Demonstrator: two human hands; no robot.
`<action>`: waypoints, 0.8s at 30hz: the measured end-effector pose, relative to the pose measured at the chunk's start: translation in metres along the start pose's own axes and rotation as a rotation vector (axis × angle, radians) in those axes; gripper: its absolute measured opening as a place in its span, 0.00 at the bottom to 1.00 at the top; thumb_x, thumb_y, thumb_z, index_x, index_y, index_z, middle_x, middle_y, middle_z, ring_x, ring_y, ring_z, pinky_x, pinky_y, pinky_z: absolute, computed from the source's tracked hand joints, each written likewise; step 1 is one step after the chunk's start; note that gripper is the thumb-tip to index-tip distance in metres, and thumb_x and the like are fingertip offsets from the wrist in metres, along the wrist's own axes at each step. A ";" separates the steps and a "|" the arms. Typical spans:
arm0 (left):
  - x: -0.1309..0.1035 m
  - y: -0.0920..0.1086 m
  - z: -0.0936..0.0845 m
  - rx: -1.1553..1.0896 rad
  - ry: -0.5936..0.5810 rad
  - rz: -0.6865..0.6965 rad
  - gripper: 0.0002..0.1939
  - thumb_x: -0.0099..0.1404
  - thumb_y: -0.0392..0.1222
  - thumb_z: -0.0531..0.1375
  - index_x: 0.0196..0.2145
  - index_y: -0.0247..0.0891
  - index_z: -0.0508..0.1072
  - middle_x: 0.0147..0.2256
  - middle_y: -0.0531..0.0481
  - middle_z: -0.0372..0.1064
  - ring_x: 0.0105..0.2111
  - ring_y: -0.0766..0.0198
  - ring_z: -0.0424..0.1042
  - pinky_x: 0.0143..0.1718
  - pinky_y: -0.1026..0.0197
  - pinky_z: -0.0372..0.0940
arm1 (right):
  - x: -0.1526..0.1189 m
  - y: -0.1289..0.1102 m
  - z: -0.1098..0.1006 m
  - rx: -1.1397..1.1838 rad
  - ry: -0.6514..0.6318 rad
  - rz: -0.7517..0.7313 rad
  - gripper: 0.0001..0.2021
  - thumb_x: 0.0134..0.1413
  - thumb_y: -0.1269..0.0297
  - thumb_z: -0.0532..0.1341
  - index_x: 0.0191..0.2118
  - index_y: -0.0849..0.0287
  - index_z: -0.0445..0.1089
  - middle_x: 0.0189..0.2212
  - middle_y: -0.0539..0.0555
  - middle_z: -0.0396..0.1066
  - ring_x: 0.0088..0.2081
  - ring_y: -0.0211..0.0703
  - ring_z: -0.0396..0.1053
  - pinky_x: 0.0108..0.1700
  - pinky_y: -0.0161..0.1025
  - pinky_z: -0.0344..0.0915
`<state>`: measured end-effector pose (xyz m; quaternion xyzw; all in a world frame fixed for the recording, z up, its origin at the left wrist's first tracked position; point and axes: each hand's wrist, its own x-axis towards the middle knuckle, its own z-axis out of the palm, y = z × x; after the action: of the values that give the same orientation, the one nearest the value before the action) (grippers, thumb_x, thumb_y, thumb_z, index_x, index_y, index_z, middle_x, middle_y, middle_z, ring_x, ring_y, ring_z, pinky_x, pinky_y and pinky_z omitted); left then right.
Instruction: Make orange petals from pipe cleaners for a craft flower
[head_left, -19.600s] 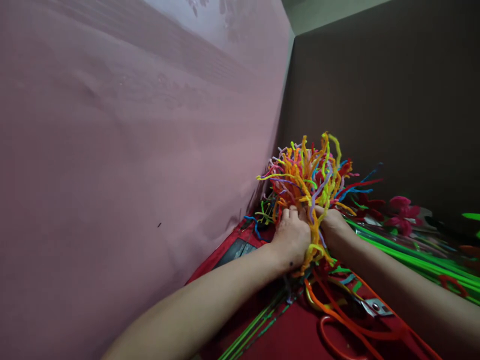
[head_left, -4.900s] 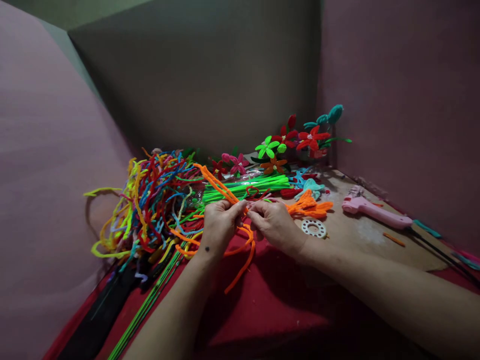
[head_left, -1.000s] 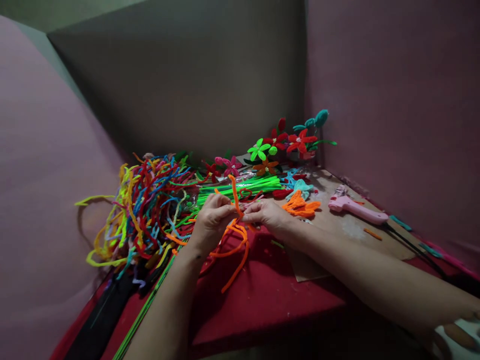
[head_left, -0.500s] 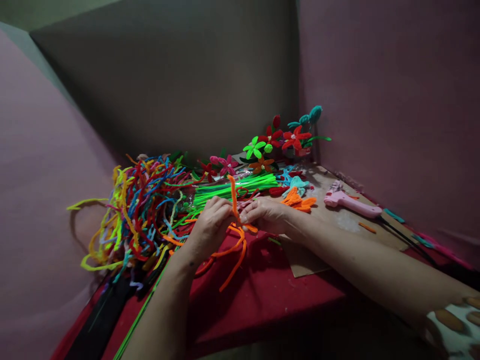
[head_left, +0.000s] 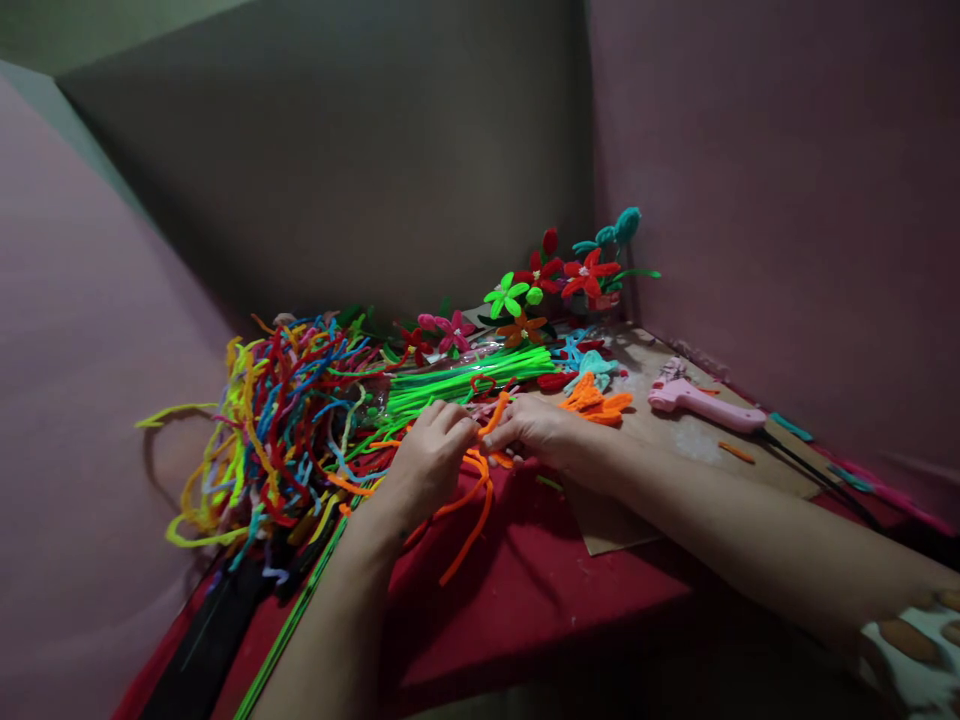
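Close together over the red table, my left hand (head_left: pixel 433 450) and my right hand (head_left: pixel 536 432) pinch an orange pipe cleaner (head_left: pixel 493 415). One end of it sticks up between the fingertips, leaning right, and a short piece shows under my right fingers. Below my left hand, more orange pipe cleaners (head_left: pixel 480 525) curve down to the tabletop; whether they join the held one is hidden. Just beyond the hands lies a bundle of bright green pipe cleaners (head_left: pixel 472 378). Orange looped petals (head_left: pixel 596 402) rest on the cardboard behind my right wrist.
A large tangled heap of coloured pipe cleaners (head_left: pixel 277 420) fills the left side. Finished fuzzy flowers (head_left: pixel 523 290) stand at the back. On the right, a pink glue gun (head_left: pixel 705 402) with a black cord lies on cardboard (head_left: pixel 637 475). Walls enclose the table (head_left: pixel 555 600).
The upright end of the orange pipe cleaner has bent down and to the right, and now shows shorter. Both hands stay in nearly the same place.
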<state>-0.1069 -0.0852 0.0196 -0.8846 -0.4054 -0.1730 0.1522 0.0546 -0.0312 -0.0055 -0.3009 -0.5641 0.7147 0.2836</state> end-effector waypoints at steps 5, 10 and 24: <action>-0.002 0.006 0.008 -0.117 -0.105 -0.201 0.08 0.61 0.31 0.47 0.30 0.37 0.64 0.30 0.48 0.62 0.28 0.65 0.59 0.29 0.63 0.56 | -0.001 0.000 0.002 -0.413 0.126 -0.120 0.07 0.35 0.74 0.58 0.13 0.64 0.64 0.10 0.46 0.56 0.16 0.30 0.52 0.21 0.32 0.48; 0.002 0.008 0.000 -0.703 -0.135 -0.642 0.07 0.59 0.41 0.53 0.26 0.35 0.65 0.22 0.53 0.61 0.21 0.69 0.60 0.23 0.65 0.58 | -0.008 0.007 0.015 -0.928 0.340 -0.525 0.08 0.44 0.73 0.56 0.18 0.63 0.68 0.18 0.52 0.66 0.23 0.35 0.60 0.28 0.33 0.53; 0.001 0.010 -0.020 -1.224 0.318 -0.689 0.08 0.53 0.39 0.64 0.31 0.36 0.70 0.25 0.54 0.66 0.21 0.71 0.66 0.22 0.67 0.64 | -0.024 -0.005 0.019 -0.455 0.306 -0.741 0.05 0.50 0.69 0.58 0.28 0.62 0.70 0.26 0.53 0.70 0.29 0.38 0.66 0.34 0.35 0.61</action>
<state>-0.1026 -0.0988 0.0369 -0.5971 -0.4648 -0.5340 -0.3772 0.0566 -0.0602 0.0053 -0.2357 -0.7277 0.3707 0.5267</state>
